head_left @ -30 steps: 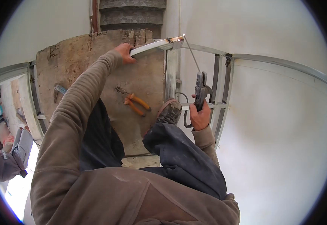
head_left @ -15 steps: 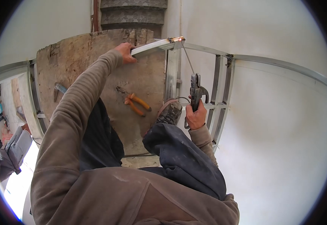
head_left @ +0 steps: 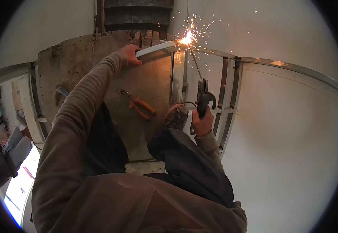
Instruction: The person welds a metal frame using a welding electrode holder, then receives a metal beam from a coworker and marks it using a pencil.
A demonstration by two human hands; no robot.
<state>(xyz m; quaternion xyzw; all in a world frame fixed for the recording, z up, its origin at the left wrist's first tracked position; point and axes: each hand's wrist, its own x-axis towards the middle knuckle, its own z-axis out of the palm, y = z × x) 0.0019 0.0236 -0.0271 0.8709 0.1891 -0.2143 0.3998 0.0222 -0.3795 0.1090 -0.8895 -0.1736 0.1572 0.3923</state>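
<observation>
Beside the raised right knee, the right forearm points forward, its hand wrapped firmly around a black holder. Farther on, orange-handled pliers lie on a worn board. The left arm stretches long and nearly straight over the board, its hand gripping the near end of a metal bar. From the holder, a thin rod slants up to the bar's far end, where bright sparks burst. Beyond are stairs.
</observation>
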